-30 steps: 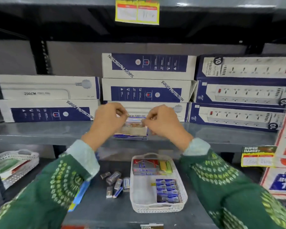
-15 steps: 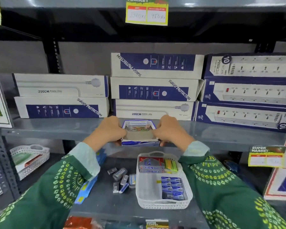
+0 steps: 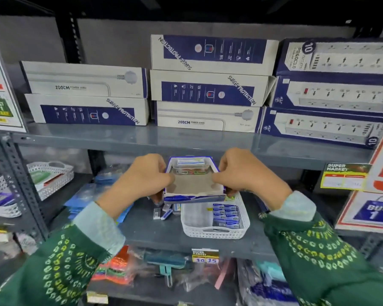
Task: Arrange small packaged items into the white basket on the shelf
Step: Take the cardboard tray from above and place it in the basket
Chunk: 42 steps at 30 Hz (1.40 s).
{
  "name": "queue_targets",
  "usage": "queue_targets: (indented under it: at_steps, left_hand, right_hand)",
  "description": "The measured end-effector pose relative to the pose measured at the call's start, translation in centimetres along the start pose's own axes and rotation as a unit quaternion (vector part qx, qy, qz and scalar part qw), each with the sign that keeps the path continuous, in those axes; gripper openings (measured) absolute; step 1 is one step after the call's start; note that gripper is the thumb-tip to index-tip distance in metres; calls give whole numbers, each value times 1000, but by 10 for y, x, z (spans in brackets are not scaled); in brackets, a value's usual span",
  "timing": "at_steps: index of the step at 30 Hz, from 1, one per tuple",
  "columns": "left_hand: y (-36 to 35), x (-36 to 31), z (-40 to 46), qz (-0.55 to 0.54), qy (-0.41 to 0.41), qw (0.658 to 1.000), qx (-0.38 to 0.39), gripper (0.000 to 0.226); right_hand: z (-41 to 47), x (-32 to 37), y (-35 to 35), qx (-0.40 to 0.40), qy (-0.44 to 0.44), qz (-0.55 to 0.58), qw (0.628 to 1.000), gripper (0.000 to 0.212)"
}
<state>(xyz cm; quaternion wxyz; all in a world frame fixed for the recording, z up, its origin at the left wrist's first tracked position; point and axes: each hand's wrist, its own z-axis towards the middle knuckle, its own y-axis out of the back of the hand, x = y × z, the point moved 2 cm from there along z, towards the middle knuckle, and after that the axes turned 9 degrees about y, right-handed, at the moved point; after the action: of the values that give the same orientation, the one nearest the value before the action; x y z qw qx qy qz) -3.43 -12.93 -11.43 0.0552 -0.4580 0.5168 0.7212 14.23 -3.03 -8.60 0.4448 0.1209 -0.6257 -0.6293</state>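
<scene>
Both hands, left [image 3: 142, 175] and right [image 3: 245, 173], clamp the open carton [image 3: 194, 184]. Keep it level; lower it toward the basket [image 3: 215, 234] nearby.

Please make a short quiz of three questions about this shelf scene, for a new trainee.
1. True or false: both hands hold the open carton above the white basket.
2. Where do the small blue packs lie in the basket? A) along its right side B) along its left side C) outside it
3. Fill in: the loose small items lie on the shelf to the ____ of the basket.

Key
1. True: the left hand and the right hand grip its two sides.
2. A
3. left
</scene>
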Motion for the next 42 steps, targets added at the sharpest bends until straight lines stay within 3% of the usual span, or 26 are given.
queue_targets:
  at_steps: [11, 14, 16, 23, 25, 29, 32, 35, 42]
  left_hand:
    - [-118, 76, 78, 36, 37, 998, 35, 7]
    - [-148, 93, 100, 44, 37, 997, 44, 22]
    - [-164, 103, 115, 59, 38, 996, 48, 28]
    - [-196, 135, 156, 70, 35, 994, 73, 33]
    - [-202, 139, 163, 75, 29, 994, 74, 26]
    - [-209, 144, 172, 99, 5, 992, 75, 30]
    - [-219, 150, 175, 119, 31, 988, 97, 41]
    - [-226, 150, 180, 179, 41, 977, 110, 38]
    - [-244, 144, 190, 314, 48, 938, 138, 37]
  right_hand:
    - [49, -100, -110, 33, -157, 125, 979, 16]
    - [67, -130, -142, 19, -183, 119, 976, 8]
    - [80, -148, -165, 26, -203, 128, 970, 15]
    - [121, -211, -243, 59, -255, 122, 958, 15]
    - [123, -204, -245, 50, -257, 109, 959, 5]
    - [121, -187, -241, 61, -271, 74, 958, 22]
    - [125, -192, -248, 82, -271, 65, 957, 7]
    - [129, -197, -257, 113, -265, 56, 956, 15]
    - [130, -207, -270, 107, -256, 3, 961, 19]
